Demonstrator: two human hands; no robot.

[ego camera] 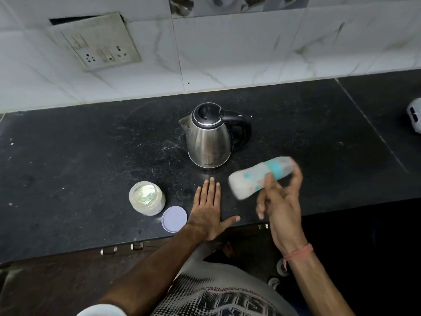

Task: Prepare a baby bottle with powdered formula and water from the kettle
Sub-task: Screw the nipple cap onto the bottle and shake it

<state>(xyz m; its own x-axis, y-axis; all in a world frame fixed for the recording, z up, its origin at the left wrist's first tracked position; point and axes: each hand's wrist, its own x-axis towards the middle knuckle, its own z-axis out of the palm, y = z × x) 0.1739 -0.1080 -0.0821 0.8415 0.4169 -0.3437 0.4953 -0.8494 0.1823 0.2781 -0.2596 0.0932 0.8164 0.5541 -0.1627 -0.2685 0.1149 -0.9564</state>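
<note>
While left hand (208, 207) lies flat, fingers spread, on counter (91, 156), right hand (279, 199) grips blurred bottle (255, 176).

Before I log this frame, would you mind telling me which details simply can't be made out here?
- Baby bottle, head view: motion blur hides its fill level, and the right hand covers part of it.
- Kettle: lid closed, so any water is hidden; the label is too small to read.
- White object: cut off by the right edge, unidentifiable.
- Open jar: the greenish thing in the powder is too small to identify.
</note>
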